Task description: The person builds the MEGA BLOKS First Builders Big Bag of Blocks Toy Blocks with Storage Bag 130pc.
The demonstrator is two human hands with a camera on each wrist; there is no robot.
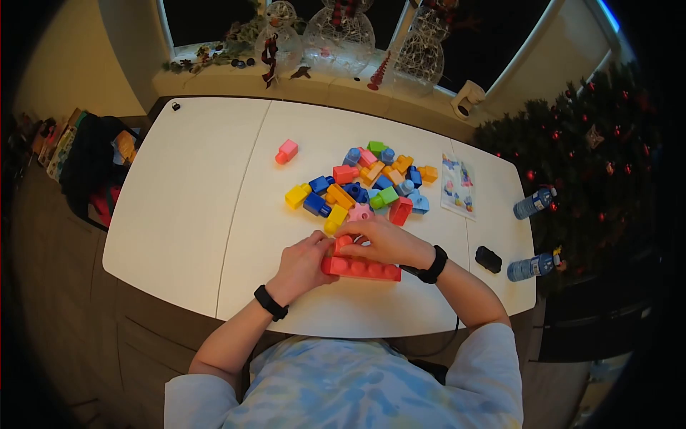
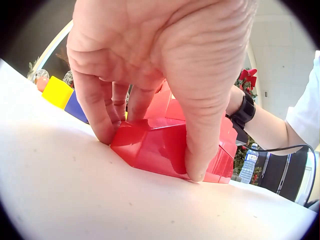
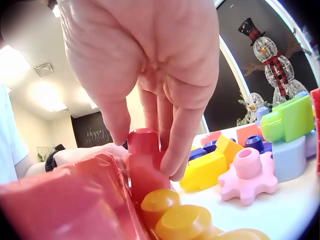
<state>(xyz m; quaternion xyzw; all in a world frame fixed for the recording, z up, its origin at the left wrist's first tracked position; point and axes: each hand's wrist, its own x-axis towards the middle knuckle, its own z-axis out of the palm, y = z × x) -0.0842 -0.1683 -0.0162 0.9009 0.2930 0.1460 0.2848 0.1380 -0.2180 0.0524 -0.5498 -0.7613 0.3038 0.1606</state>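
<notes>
Centrally, near the front edge of the white table (image 1: 171, 214), two hands work on a build of red blocks. The left hand (image 1: 303, 266) grips the left end of the long red block (image 1: 366, 269), its thumb and fingers on opposite sides, as the left wrist view confirms. The right hand (image 1: 389, 242) pinches the small red block (image 3: 143, 167) between thumb and fingers, directly behind the long one's row of studs; whether the two are joined cannot be told. Yellow studs (image 3: 184, 222) stand just beside the small block in the right wrist view.

Beyond the hands lies a loose group of coloured blocks (image 1: 371, 174), with a pink star-shaped piece (image 3: 248, 177) at its near side. A single pink block (image 1: 287, 151) sits apart, farther left. To the right lie a printed sheet (image 1: 458, 186) and a black object (image 1: 489, 259).
</notes>
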